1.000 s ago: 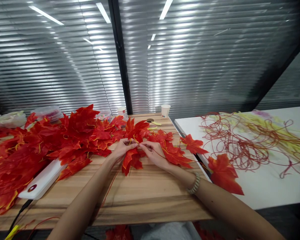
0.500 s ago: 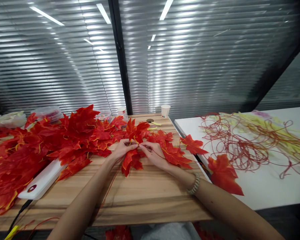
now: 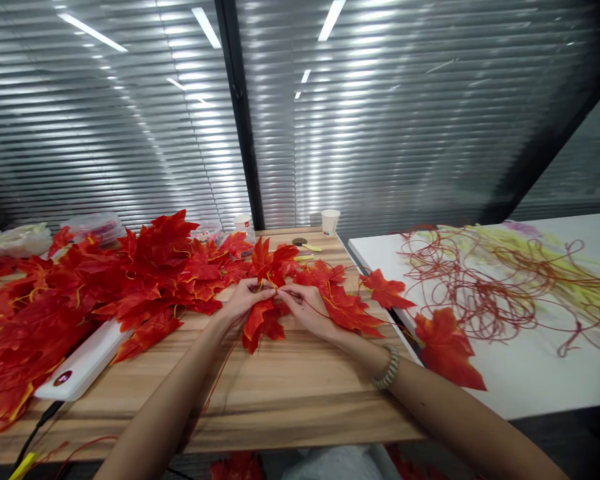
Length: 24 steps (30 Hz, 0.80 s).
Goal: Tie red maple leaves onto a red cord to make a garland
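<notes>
My left hand (image 3: 244, 299) and my right hand (image 3: 307, 307) meet over the wooden table, their thumbs and fingers pinched close together. Between them are the stems of red maple leaves and what looks like thin red cord, too small to tell apart. One red leaf (image 3: 263, 325) hangs just below the fingertips, and others (image 3: 275, 259) stand up behind them. To the right of my right hand, more red leaves (image 3: 350, 310) lie on the table, joined by cord to a leaf (image 3: 445, 343) at the white table.
A big heap of red leaves (image 3: 145, 267) covers the left side, beside a white power bank (image 3: 83, 363) with a black cable. Paper cups (image 3: 331, 223) stand at the back. Tangled red cord (image 3: 475, 287) and yellow material (image 3: 555, 267) lie on the white table (image 3: 520, 380).
</notes>
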Available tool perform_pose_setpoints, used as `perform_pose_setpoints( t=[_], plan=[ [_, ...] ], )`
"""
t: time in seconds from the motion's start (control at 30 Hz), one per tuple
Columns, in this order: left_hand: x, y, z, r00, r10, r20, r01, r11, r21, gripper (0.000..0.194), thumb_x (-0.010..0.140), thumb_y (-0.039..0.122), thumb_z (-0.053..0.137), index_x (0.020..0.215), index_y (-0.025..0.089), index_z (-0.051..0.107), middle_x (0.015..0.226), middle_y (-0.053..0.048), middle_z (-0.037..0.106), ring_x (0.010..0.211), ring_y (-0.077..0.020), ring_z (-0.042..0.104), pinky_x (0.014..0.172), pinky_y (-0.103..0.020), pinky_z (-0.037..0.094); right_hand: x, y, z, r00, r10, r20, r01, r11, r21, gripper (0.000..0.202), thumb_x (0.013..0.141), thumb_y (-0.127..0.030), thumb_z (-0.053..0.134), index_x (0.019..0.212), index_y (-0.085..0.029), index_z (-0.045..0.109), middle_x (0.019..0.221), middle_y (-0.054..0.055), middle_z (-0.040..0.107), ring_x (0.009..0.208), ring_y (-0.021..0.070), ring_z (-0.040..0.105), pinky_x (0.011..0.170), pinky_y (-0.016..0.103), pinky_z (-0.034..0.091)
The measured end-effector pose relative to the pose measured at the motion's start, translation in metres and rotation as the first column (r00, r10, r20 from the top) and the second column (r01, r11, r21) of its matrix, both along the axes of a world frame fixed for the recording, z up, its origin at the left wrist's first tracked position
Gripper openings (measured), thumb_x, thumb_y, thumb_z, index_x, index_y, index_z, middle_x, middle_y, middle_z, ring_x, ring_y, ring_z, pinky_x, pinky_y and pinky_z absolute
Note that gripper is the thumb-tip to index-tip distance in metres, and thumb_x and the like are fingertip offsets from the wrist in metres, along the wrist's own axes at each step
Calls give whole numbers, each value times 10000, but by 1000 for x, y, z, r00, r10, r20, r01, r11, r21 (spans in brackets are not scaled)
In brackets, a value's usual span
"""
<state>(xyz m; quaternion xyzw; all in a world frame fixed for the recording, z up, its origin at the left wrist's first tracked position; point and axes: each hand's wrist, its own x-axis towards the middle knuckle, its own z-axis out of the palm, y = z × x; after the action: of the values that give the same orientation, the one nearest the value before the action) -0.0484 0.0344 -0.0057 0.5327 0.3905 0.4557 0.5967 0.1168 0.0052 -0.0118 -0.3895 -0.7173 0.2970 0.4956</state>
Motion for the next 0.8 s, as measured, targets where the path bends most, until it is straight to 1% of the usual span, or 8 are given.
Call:
perform_pose_setpoints(
  t=[0.13,0.27,0.6,0.8],
  plan=[
    [0,-1,2,1000,-6,-23,6,1000,15,218,544,240,781,686,122,666,665,-14,632,608,-113,564,609,-209,447,0,0,0,1000,2,-10,-2,1000,-5,236,829,-299,500,860,-145,676,743,45,672,598,129,575,576,225,444],
    [0,-1,3,999,9,-34,-8,1000,21,236,525,251,787,675,119,660,647,-14,623,593,-117,556,594,-214,446,0,0,-1,1000,-7,-1,7,1000,-5,242,830,-305,499,863,-145,677,745,46,673,597,130,577,574,226,445],
    [1,-1,0,999,-9,36,8,1000,18,216,535,237,786,680,127,670,649,-9,628,605,-110,562,613,-207,443,0,0,-1,1000,-22,6,22,1000,6,260,828,-337,499,834,-147,676,678,35,651,543,117,541,524,213,401],
    [-1,3,-3,997,41,66,-42,999,8,246,503,254,800,674,132,671,655,-16,629,613,-119,563,622,-217,454,0,1,-1,999,-39,20,38,998,41,257,823,-341,500,830,-157,679,667,27,646,517,102,495,488,204,362]
  ],
)
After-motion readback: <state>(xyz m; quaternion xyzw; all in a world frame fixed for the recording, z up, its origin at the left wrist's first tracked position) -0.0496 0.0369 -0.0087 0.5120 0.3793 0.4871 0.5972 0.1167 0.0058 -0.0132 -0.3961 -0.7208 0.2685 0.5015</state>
